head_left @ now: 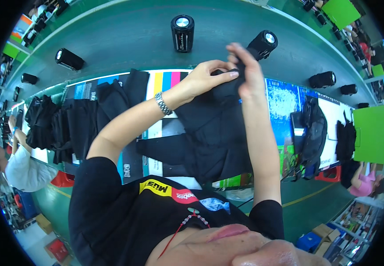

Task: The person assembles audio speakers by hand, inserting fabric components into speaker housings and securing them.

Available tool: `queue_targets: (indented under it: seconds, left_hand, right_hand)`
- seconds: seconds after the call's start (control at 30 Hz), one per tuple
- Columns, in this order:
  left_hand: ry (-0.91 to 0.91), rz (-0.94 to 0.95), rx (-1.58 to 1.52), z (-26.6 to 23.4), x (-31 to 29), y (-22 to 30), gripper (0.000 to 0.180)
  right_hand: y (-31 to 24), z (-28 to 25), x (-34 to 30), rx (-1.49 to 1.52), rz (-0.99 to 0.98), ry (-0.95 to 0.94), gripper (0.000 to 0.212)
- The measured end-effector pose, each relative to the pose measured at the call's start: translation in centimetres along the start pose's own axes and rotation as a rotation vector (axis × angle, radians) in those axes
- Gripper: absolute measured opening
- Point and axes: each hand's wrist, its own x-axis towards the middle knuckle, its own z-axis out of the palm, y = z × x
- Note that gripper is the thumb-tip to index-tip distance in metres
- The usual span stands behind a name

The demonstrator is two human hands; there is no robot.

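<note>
At the far edge of the worktable, my left hand (207,79) is closed on a dark bundle of black cloth (226,91), its thumb lying across the top. Close beside it on the right, my right hand (251,73) is raised with bent, slightly blurred fingers around the upper part of the same dark bundle. Whether something is inside the cloth is hidden. More black cloth (214,142) lies spread on the table beneath both hands. Just beyond my right hand, a black cylindrical speaker (263,44) with a silver end leans on the green conveyor belt (134,40).
Another speaker (182,33) stands upright on the belt; a speaker (69,59) lies farther left, another (322,79) farther right. Piled black cloth (50,124) covers the table's left end. A black bag (311,126) lies right. Co-workers sit at both sides, one in a white shirt (28,170).
</note>
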Motion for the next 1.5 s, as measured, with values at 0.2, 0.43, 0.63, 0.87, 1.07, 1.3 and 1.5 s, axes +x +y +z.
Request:
queue_targets:
  seconds: [0.2, 0.43, 0.63, 0.87, 1.07, 1.3, 1.5]
  left_hand:
    - [0.284, -0.073, -0.016, -5.3, -5.3, -2.6, 0.031]
    - [0.633, 0.374, 0.295, -7.1, -9.3, -6.4, 0.027]
    - [0.684, 0.063, -0.447, -7.9, -10.0, -6.5, 0.029]
    - [0.736, 0.093, -0.672, -9.1, -9.6, -5.8, 0.029]
    - [0.593, -0.026, -0.759, -8.6, -10.5, -5.8, 0.032]
    - [0.367, 0.112, -0.247, -8.7, -10.1, -3.2, 0.035]
    - [-0.113, 0.141, -0.317, -10.6, -10.7, 2.0, 0.032]
  right_hand:
    - [5.2, 3.9, -1.7, 0.151, 0.13, -0.184, 0.025]
    - [9.8, 4.0, -3.2, 0.001, 0.27, -0.039, 0.027]
    - [9.2, 4.3, -3.6, -0.282, 0.134, -0.052, 0.025]
    - [8.6, 3.2, -3.3, -0.14, -0.252, -0.171, 0.022]
    - [10.2, 5.0, -5.1, -0.97, -0.586, -0.404, 0.025]
    - [7.9, 4.6, -5.2, -0.759, -0.426, -0.415, 0.015]
    - [4.0, 7.2, -7.3, -0.615, -0.163, -0.568, 0.013]
